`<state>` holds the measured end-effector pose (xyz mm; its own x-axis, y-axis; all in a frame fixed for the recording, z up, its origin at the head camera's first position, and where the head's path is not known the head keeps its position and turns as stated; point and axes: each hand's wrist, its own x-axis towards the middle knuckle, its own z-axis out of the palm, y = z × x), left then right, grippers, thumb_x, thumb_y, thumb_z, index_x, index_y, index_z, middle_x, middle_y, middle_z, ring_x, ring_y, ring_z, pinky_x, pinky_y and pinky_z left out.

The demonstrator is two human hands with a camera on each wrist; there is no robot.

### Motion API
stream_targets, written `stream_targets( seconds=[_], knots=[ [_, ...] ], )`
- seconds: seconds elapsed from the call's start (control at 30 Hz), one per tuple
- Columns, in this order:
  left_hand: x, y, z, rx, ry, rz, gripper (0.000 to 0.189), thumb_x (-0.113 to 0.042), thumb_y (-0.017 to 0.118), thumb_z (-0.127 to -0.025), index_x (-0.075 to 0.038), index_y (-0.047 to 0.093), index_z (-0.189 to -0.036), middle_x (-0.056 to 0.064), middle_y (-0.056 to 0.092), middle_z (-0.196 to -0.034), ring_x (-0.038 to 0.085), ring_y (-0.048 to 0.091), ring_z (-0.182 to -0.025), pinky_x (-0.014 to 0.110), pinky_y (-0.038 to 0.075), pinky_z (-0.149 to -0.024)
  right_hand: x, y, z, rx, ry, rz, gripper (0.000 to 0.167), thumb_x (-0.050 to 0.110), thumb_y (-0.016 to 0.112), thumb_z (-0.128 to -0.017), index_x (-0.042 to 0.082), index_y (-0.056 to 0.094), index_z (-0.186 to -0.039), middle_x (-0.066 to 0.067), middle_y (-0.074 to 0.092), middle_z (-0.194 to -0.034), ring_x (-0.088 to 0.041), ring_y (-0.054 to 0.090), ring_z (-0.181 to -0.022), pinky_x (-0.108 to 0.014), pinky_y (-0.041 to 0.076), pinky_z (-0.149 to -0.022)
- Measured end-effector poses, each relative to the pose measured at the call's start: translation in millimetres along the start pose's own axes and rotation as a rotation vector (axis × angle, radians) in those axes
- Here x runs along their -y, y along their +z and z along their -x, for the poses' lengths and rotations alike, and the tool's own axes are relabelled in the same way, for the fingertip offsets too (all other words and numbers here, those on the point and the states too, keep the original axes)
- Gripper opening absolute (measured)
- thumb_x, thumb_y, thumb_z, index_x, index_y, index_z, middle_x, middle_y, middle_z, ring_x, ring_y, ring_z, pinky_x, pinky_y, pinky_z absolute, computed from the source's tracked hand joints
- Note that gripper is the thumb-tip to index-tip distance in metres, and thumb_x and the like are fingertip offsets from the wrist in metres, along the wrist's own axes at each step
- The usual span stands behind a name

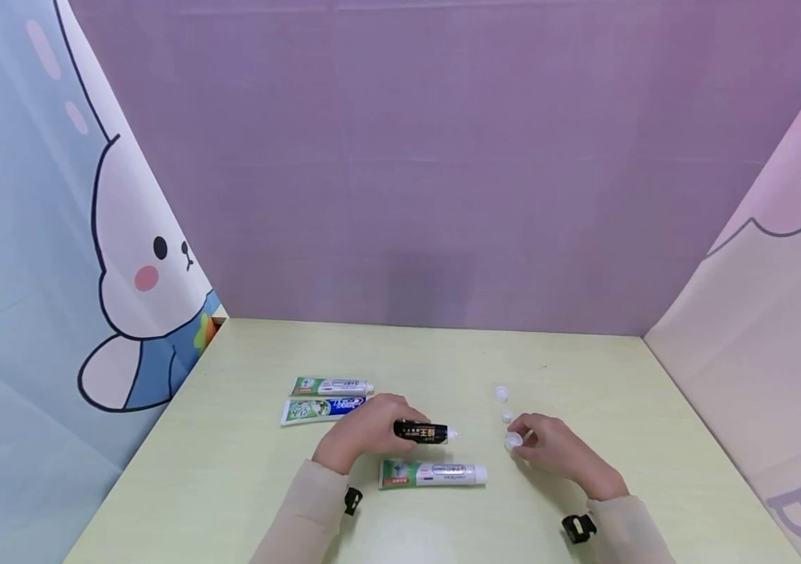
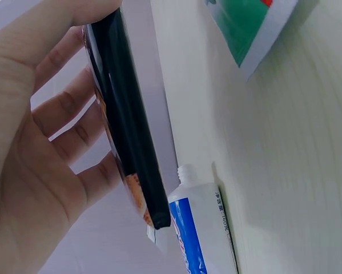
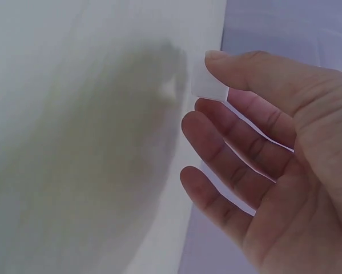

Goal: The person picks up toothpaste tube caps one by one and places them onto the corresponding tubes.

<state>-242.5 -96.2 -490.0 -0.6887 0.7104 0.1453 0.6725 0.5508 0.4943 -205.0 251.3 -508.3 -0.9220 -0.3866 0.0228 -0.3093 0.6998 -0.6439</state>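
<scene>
A black tube [image 1: 424, 432] is gripped by the left hand [image 1: 374, 425] above the middle of the tabletop [image 1: 583, 376]. A cap [image 1: 513, 441] is pinched by the right hand [image 1: 557, 450], nearer the right edge. Two other tubes [image 1: 315, 410] are seen toward the left edge, two loose caps [image 1: 502, 393] farther back.

The black tube [image 1: 423, 432] says 王. Far right of it, the curtain [image 1: 745, 376] has a big "b". Other words are too blurry.
</scene>
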Motion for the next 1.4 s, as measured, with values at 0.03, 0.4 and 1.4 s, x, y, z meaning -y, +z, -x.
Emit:
stream_targets(
  seconds=[0.03, 0.4, 1.4],
  knots=[
    [0.0, 0.0, 0.1, -0.001, 0.003, 0.002, 0.038, -0.015, 0.079, -0.079, -0.03, 0.077, -0.114, -0.022, 0.068, -0.1, -0.001, 0.057, -0.085, 0.021, 0.049, -0.08, 1, -1, 0.1, 0.0, 0.006, 0.0, 0.019, 0.006, 0.075, -0.088, 0.005, 0.068, -0.105, -0.001, 0.066, -0.096, -0.016, 0.062, -0.083, -0.026, 0.053, -0.066],
    [-1.1, -1.8, 1.1, 0.008, -0.038, 0.014, 0.039, -0.015, 0.079, -0.08, -0.03, 0.076, -0.116, -0.021, 0.067, -0.101, 0.0, 0.057, -0.086, 0.023, 0.049, -0.08, 18, -16, 4.2, -0.018, -0.077, 0.052, 0.018, 0.012, 0.075, -0.089, 0.007, 0.067, -0.105, 0.002, 0.068, -0.097, -0.019, 0.066, -0.088, -0.037, 0.055, -0.077],
    [-2.4, -3.4, 3.4, -0.004, -0.04, 0.005, 0.038, -0.016, 0.08, -0.081, -0.031, 0.077, -0.116, -0.021, 0.068, -0.102, -0.001, 0.057, -0.087, 0.022, 0.049, -0.082, 24, -12, -1.6, -0.078, -0.2, 0.071, 0.025, 0.006, 0.08, -0.083, 0.008, 0.067, -0.104, 0.004, 0.054, -0.085, -0.012, 0.053, -0.077, -0.024, 0.049, -0.065]
  ],
)
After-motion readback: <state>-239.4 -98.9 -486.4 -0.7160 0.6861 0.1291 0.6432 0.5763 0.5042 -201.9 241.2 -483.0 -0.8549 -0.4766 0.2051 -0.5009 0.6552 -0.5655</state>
